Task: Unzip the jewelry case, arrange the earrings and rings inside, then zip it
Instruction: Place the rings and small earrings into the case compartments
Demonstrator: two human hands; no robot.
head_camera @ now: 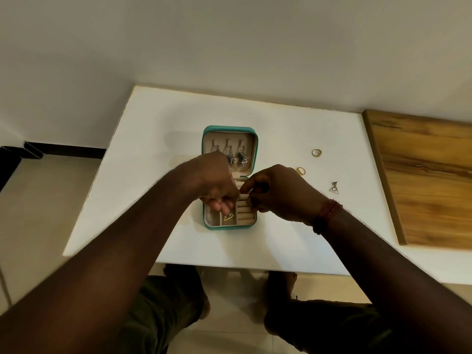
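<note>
The teal jewelry case point(229, 227) lies unzipped and open in the middle of the white table point(143, 175). Several dangling earrings point(241, 157) hang in its lid. A gold triangle earring point(228, 217) sits in a front compartment beside the beige ring rolls point(245, 215). My left hand point(212, 180) hovers over the case's left half with its fingers curled, and nothing shows in them. My right hand point(277, 192) pinches a small thing, seemingly a ring, at the upper ring rolls, where my fingers mostly hide it.
Two gold rings point(316, 152) point(301, 170) and a triangle earring point(334, 188) lie on the table to the right of the case. A wooden board point(429, 180) borders the table's right side. My knees show under the table's front edge.
</note>
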